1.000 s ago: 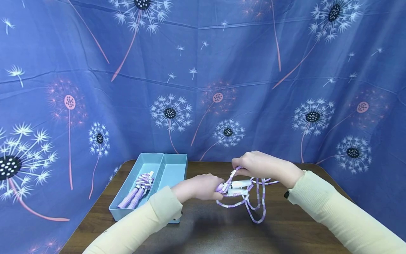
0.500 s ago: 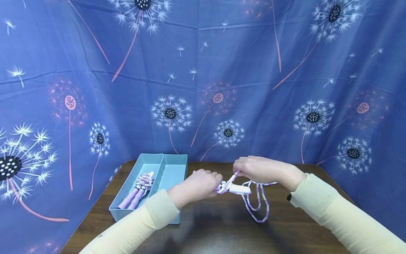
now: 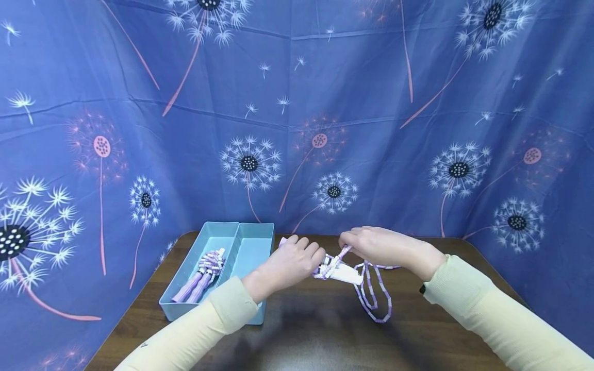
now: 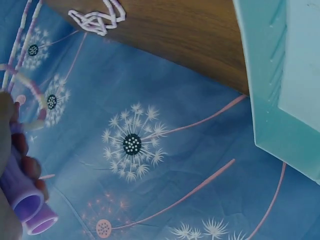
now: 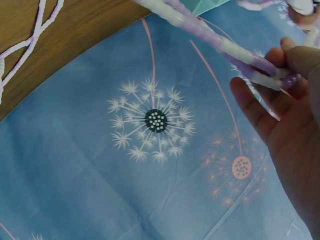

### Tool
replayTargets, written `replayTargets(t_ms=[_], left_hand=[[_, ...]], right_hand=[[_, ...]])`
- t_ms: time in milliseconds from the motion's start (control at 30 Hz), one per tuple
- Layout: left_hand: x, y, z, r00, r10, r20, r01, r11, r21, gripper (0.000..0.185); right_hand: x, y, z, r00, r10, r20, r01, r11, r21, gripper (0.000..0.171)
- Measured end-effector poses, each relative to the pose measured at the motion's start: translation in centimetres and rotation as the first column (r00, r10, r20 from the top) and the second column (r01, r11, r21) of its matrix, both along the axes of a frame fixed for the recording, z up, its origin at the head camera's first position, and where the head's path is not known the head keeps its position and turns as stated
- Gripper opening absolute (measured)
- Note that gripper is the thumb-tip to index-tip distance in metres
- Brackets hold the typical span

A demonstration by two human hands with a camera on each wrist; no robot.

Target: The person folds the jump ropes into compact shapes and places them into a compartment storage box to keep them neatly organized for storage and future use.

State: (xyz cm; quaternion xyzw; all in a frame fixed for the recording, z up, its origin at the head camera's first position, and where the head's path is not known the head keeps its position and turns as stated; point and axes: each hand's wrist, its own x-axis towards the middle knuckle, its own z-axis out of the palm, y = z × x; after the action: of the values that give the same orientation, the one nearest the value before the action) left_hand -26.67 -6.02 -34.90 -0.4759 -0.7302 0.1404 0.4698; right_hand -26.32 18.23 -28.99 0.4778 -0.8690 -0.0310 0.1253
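Observation:
My left hand (image 3: 290, 263) grips the two handles of a purple and white beaded jump rope (image 3: 381, 293). Their purple flared ends (image 4: 30, 207) stick out below the fingers in the left wrist view, and a white handle part (image 3: 345, 273) shows on the right in the head view. Rope is wrapped across the handles beside that hand. To the right, my right hand (image 3: 378, 246) pinches the beaded cord (image 5: 220, 42) between thumb and fingers, pulled taut from the handles. The rest of the rope trails in loops below and behind the right hand.
A light blue bin (image 3: 266, 247) with two long compartments stands on the left of the brown wooden table (image 3: 325, 335). In its left compartment lies another bundled jump rope (image 3: 204, 278) with purple handles. A blue dandelion-print cloth (image 3: 297, 103) hangs around the table's back and sides.
My left hand has turned and shifted slightly left and up, tilting the handles. The right hand stays near its spot with the cord, and the wrapped rope lies further across the handles.

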Motion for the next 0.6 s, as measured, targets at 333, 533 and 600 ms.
replayTargets(t_ms=[333, 533, 600], left_hand=[[-0.3, 0.2, -0.2, 0.988, -0.041, -0.150, 0.057, 0.993, 0.101, 0.031], [0.3, 0.3, -0.3, 0.988, -0.057, -0.143, 0.077, 0.988, 0.133, 0.023], [0.6, 0.5, -0.3, 0.988, -0.065, -0.141, 0.084, 0.988, 0.133, 0.021]], right_hand=[[-0.8, 0.0, -1.3, 0.991, 0.050, 0.121, -0.026, 0.981, -0.194, 0.009], [-1.7, 0.1, -3.0, 0.987, 0.072, 0.141, -0.027, 0.953, -0.302, 0.012], [-2.0, 0.1, -3.7, 0.988, 0.076, 0.131, -0.030, 0.946, -0.322, 0.011]])
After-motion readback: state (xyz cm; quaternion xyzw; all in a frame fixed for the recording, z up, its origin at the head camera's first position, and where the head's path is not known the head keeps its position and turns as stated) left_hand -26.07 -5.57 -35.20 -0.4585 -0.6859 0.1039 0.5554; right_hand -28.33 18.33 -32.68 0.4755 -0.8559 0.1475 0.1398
